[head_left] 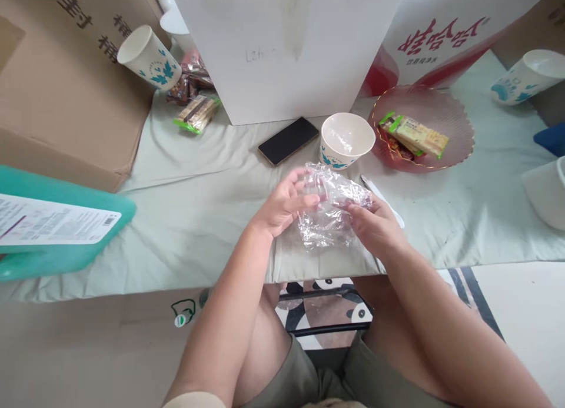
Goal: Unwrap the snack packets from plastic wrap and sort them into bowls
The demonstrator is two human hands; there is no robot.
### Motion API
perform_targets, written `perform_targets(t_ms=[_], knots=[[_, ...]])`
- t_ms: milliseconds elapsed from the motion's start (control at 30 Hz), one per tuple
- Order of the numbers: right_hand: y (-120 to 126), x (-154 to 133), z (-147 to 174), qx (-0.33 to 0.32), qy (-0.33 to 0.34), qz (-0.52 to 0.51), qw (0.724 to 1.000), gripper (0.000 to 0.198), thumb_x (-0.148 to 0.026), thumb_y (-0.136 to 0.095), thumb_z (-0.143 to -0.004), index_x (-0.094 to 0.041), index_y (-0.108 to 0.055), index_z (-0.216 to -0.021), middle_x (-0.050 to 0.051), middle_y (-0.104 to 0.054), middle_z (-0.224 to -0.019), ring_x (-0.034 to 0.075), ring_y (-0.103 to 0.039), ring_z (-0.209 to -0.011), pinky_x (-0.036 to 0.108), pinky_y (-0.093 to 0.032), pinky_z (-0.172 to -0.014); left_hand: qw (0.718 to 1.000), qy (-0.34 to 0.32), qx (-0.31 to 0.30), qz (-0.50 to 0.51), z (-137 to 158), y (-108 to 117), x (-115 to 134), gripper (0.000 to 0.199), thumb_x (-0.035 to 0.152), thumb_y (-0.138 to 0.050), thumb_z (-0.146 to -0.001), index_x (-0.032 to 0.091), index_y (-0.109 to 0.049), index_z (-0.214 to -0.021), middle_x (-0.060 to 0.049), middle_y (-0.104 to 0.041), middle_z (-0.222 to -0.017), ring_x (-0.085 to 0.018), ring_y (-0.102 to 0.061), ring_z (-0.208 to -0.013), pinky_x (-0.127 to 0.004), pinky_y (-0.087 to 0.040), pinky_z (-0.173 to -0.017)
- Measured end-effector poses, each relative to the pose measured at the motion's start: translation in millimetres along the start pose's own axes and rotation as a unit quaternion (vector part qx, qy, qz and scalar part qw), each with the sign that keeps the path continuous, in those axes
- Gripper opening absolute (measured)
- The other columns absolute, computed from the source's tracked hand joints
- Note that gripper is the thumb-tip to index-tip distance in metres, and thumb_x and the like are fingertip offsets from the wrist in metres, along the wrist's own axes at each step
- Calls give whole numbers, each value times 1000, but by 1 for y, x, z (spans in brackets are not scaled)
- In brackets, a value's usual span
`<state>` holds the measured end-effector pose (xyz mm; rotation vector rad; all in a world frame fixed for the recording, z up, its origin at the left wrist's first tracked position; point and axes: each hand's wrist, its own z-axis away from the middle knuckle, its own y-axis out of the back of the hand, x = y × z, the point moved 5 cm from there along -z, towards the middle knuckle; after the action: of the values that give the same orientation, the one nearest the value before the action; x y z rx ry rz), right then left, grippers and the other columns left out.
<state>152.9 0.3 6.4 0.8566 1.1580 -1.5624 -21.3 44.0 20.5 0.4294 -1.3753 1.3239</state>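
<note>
One clr, shiny, crinkled plas. bag (327, 226)

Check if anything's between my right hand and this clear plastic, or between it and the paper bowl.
Nothing visible is in the way. Your right hand pinches the clear plastic, and the paper bowl stands just beyond it with nothing else between. The white item lies to the right, partly behind your hand.
</note>
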Motion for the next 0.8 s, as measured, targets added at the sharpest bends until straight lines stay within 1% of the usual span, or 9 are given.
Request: perform_targets(t_ms=[67,133,233,300,400,533,667,733,800], knots=[[1,-2,1,22,8,-28,999,41,-42,-82,-67,-27,-59,-98,2,-70,-92,21,-67,-85,35,-54,-75,999,43,-16,-25,0,-3,-7,37,29,-82,-67,17,-63,-96,-6,-71,-97,-17,-71,-81,-30,-56,-74],[-1,-1,1,7,-5,-30,1000,45,-43,-84,-64,-27,-58,-98,2,-70,-95,20,-67,-82,34,-53,-71,998,43,5,-41,-1,-2,-10,32,33,-81,-68,16,-63,-89,-5,-72,-88,-16,-70,-77,-29,-56,-71],[-1,4,0,-30,-28,7,999,37,-43,-82,-68,-24,-54,-82,1,-69,-87,15,-61,-70,28,-49,-62,997,23,40,-66,-2,2,-10,34,36,-79,-71,20,-61,-94,0,-71,-80,-14,-69,-69,-25,-54,-62],[4,6,-1,-19,-25,33,999,38,-42,-80,-72,-23,-47,-73,-2,-65,-76,12,-58,-63,25,-45,-57,992,18,59,-115,-2,6,-10,30,36,-77,-74,21,-60,-95,4,-65,-67,-11,-63,-54,-21,-47,-50],[11,8,-2,3,-34,41,999,37,-43,-77,-74,-25,-45,-77,-6,-58,-63,13,-56,-55,25,-40,-49,985,22,57,-160,-2,11,-9,24,35,-73,-78,22,-60,-93,8,-54,-55,-10,-54,-42,-20,-39,-41],[14,1,-3,2,-25,1,1000,32,-41,-74,-75,-30,-56,-98,-7,-58,-63,15,-56,-54,27,-45,-51,994,18,35,-104,-2,12,-3,23,34,-73,-76,22,-63,-92,5,-59,-60,-11,-56,-47,-22,-46,-47],[13,-9,-1,-30,-10,-27,999,19,-38,-74,-68,-24,-63,-74,-1,-60,-69,14,-55,-56,31,-49,-57,998,8,14,-56,-3,10,5,18,36,-68,-72,18,-64,-73,0,-61,-66,-11,-56,-54,-24,-47,-53],[12,-11,0,-55,-9,-17,998,24,-46,-69,-69,-22,-65,-67,3,-63,-75,16,-57,-61,35,-51,-61,998,11,10,-58,-4,11,5,27,43,-62,-75,18,-63,-66,-1,-58,-66,-12,-54,-56,-25,-44,-52],[13,-11,1,-53,-5,3,999,33,-54,-62,-75,-22,-63,-66,6,-64,-79,19,-60,-67,36,-52,-64,995,1,27,-94,-5,13,4,28,43,-65,-74,18,-60,-65,0,-55,-65,-11,-51,-56,-24,-40,-52]])
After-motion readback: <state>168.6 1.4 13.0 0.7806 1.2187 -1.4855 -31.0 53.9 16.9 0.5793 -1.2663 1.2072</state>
